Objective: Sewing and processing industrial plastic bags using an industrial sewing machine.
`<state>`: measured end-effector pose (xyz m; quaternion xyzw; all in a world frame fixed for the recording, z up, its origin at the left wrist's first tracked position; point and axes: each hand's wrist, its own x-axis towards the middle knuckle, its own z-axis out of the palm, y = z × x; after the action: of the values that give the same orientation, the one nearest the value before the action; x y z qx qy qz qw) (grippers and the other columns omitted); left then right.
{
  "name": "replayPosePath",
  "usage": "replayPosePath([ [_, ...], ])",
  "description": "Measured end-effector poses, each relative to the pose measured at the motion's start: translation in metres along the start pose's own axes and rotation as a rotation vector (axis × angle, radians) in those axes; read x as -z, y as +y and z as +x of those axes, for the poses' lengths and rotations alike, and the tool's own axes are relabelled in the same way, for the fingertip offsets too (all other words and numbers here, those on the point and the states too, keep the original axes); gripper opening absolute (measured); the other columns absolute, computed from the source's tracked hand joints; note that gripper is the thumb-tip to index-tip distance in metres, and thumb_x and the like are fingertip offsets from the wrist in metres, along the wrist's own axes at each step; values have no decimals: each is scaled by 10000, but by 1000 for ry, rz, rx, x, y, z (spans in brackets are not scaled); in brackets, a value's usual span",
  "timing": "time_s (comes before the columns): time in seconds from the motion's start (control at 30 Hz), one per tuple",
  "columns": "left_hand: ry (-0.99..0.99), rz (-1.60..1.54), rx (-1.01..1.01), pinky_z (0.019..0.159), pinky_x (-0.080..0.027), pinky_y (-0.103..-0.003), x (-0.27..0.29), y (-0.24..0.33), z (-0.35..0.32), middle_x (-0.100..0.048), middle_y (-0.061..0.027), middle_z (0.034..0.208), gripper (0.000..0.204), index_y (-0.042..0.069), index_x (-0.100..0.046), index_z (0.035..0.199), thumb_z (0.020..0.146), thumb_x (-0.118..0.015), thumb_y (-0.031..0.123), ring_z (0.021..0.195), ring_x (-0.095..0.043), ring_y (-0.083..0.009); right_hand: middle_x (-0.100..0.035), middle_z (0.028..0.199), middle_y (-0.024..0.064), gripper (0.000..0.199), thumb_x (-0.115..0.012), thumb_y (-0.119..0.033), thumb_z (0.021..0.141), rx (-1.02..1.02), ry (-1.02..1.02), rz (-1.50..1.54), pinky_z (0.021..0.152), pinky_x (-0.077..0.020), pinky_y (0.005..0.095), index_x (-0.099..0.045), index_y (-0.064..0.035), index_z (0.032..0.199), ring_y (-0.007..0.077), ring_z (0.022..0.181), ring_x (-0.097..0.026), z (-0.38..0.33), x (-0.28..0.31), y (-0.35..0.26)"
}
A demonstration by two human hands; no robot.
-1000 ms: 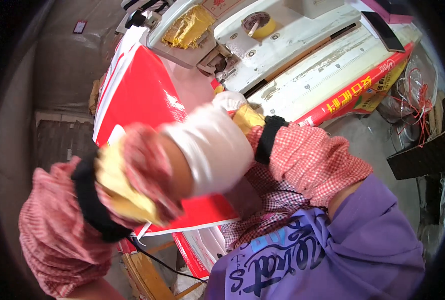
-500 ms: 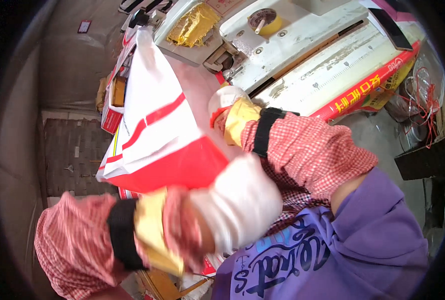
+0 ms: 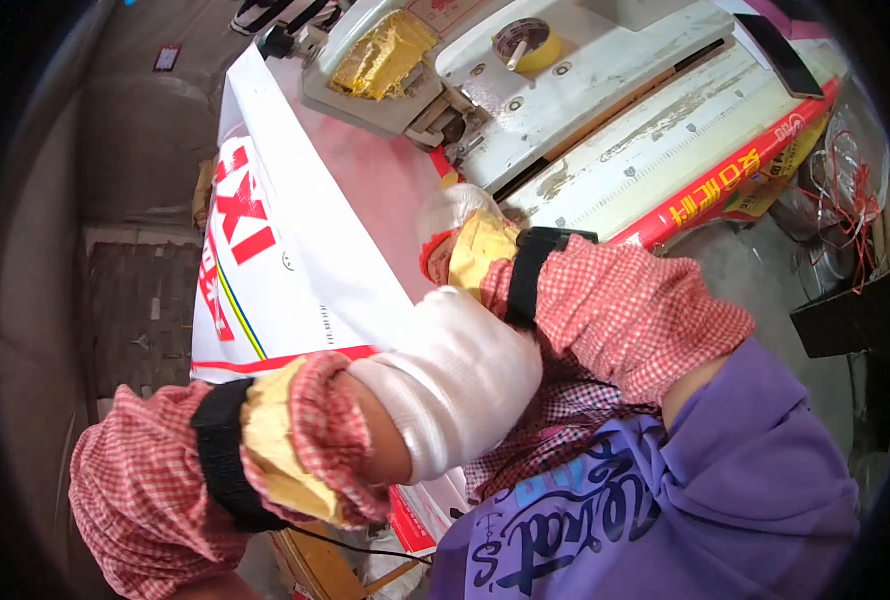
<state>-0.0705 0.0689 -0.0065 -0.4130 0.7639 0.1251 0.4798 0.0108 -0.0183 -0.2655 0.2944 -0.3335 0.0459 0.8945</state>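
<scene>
A large white printed bag (image 3: 295,270) with red markings, which looks like plastic sacking, spreads across the left and middle. My left hand (image 3: 465,375), in a white knit glove, is closed like a fist at the bag's near right edge. Its fingertips are hidden, and the bag's edge runs in under them. My right hand (image 3: 455,212), gloved too, lies farther off on the pinkish side of the bag, close to a white sewing machine (image 3: 365,110). That hand's fingers are mostly hidden by its wrist and sleeve.
A roll of yellow tape (image 3: 530,45) rests on the machine's white bed. Beside it runs a worn pale work surface (image 3: 655,130) with a red printed strip (image 3: 725,175) along its edge. Red strings (image 3: 850,190) hang at the far right. A dark flat piece (image 3: 780,55) lies at the back right.
The bag's white upper layer has swung and spread out at the left, so its printed face shows and its red lower part is mostly covered. My left hand has shifted slightly left; the right barely moved.
</scene>
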Motion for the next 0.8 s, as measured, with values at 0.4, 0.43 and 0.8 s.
replayPosePath([
  [0.4, 315, 164, -29, 470, -453, -326, 9, -93, -20, -575, -56, 656, 80, 107, -597, 784, 710, -609, 138, 524, -551, -236, -579, 772, 89, 199, -568, -294, 767, -26, -394, 1387, 697, -436, 411, -614, -103, 802, 264, 721, -547, 88, -5, 17],
  [0.43, 628, -12, -352, 482, -451, -315, -11, -154, -35, -527, -49, 545, 46, 111, -569, 624, 663, -592, 105, 521, -548, -217, -580, 748, 84, 195, -565, -290, 768, -61, -379, 1592, 677, -440, 401, -618, -102, 781, 259, 695, -548, 14, -9, 22],
  [0.8, 137, 20, -196, 535, -499, -345, -1, -9, 16, -591, -52, 619, 78, 101, -640, 690, 661, -577, 137, 631, -623, -223, -613, 831, 90, 242, -525, -335, 778, -63, -851, 2564, 651, -474, 378, -627, -129, 853, 257, 726, -584, -16, -66, 49],
])
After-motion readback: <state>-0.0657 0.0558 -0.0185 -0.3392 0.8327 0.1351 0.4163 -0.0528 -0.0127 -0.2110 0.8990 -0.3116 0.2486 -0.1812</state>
